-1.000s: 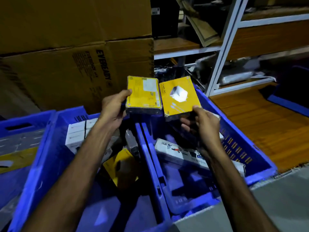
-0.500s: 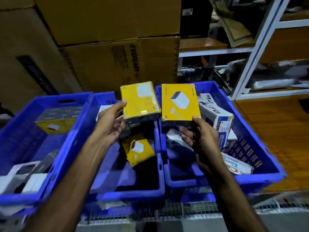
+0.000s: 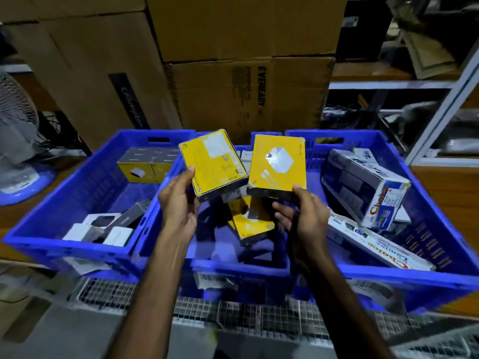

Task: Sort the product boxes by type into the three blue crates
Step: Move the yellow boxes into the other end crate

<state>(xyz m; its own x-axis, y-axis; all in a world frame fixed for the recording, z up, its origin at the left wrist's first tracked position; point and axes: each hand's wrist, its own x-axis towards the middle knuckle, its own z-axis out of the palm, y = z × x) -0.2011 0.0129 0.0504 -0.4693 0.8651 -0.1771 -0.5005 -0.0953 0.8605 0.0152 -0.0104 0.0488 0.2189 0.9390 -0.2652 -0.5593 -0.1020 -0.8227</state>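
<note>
My left hand (image 3: 178,206) grips a yellow charger box (image 3: 211,164), back side up, above the middle blue crate (image 3: 241,270). My right hand (image 3: 303,216) holds a second yellow charger box (image 3: 277,164), front side up, right beside the first. Another yellow box (image 3: 251,224) lies in the middle crate below them. The left blue crate (image 3: 64,244) holds a grey and yellow box (image 3: 145,164) and several white boxes (image 3: 103,229). The right blue crate (image 3: 440,278) holds long white and blue boxes (image 3: 365,187).
Big brown cartons (image 3: 246,94) are stacked right behind the crates. A fan (image 3: 18,141) stands at the far left. Metal shelving (image 3: 445,104) runs along the right. A wire mesh surface (image 3: 259,314) lies under the crates' front edge.
The view has tilted and shifted left, so all three crates now show. Both hands still hold their yellow boxes side by side, and the left box is tilted more.
</note>
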